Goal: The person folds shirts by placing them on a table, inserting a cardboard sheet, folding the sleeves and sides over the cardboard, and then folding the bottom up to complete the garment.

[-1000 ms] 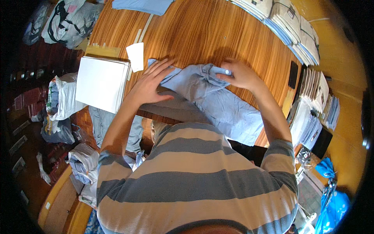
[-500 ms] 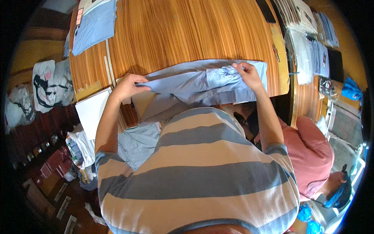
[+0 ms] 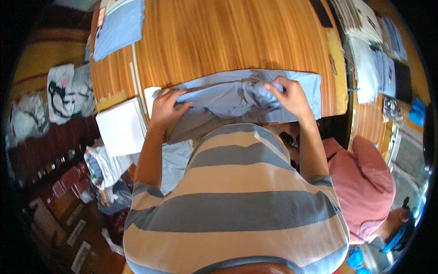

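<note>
A light-blue shirt (image 3: 223, 98) lies along the near edge of the table, folded into a long strip with its lower part hanging toward me. At its left end my left hand (image 3: 169, 107) grips the fabric between thumb and fingers. Toward the right end my right hand (image 3: 291, 98) pinches a raised, bunched fold between thumb and forefinger. The cloth is twisted and creased just left of that hand. Flat fabric reaches past it to the right. Part of the left end is hidden under my left fingers.
The wooden table (image 3: 219, 36) carries another folded blue garment (image 3: 119, 32) at far left and a dark flat object (image 3: 321, 13) at far right. White sheets (image 3: 119, 128) lie left. Stacked packed garments (image 3: 365, 68) stand right. A person in a red top (image 3: 360, 182) is close at right.
My left hand has shifted right along the shirt's end. Under my right hand the smooth gathered piece has become a tighter, twisted bunch. The whole view has moved slightly.
</note>
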The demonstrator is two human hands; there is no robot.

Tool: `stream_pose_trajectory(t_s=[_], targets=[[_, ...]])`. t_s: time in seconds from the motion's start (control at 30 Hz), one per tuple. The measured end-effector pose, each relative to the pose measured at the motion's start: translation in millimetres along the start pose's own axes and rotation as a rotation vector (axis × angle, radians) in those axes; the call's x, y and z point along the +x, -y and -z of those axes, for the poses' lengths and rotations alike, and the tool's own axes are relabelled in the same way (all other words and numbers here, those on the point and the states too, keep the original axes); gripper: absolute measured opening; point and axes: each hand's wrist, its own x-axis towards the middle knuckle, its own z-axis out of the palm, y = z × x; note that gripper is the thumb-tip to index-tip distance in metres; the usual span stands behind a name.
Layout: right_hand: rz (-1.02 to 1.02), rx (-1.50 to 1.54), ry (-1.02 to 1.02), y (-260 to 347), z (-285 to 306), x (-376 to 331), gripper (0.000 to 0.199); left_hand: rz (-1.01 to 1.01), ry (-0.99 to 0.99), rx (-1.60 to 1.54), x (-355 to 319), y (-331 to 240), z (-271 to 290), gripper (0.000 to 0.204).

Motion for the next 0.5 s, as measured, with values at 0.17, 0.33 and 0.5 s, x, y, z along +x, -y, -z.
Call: stream_pose_trajectory(t_s=[0.17, 0.33, 0.5], targets=[[0.688, 0.178, 0.35, 145.2, 59.6, -28.6, 0.034, -0.017, 0.108, -0.141, -28.4, 4.8, 8.4, 0.039], [0.31, 0.412, 0.25, 97.6, 38.0, -1.9, 0.031, 0.107, 0.05, -0.216, -58.7, 28.8, 11.9, 0.027], [0.013, 0.168, -0.022, -28.9, -40.8, 32.3, 0.037, 0.16, -0.104, -0.15, -49.4, 41.3, -3.0, 0.026]])
